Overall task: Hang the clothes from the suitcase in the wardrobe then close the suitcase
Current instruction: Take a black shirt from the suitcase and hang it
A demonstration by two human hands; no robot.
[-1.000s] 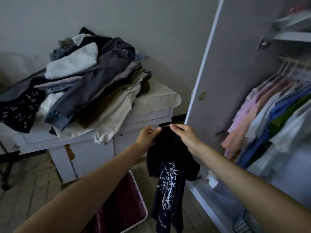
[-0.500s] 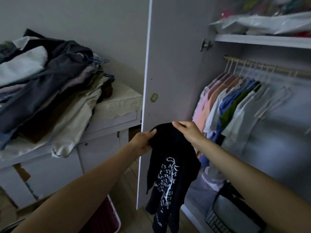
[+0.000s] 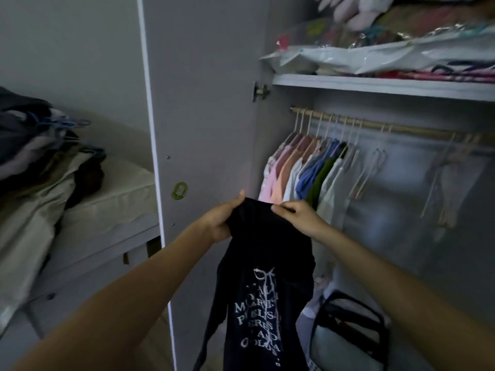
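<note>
In front of the open wardrobe [image 3: 375, 88], left hand [image 3: 222, 219] and right hand [image 3: 297, 214] both pinch the top of a black shirt [image 3: 265, 277], holding it up so it hangs straight, probably to put on an empty hanger [image 3: 371, 170] on the rail [image 3: 417, 131].

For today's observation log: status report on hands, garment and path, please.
Left hand and right hand both grip black shirt. No hanger visible on it. Wardrobe rail ahead, nothing blocking.
</note>
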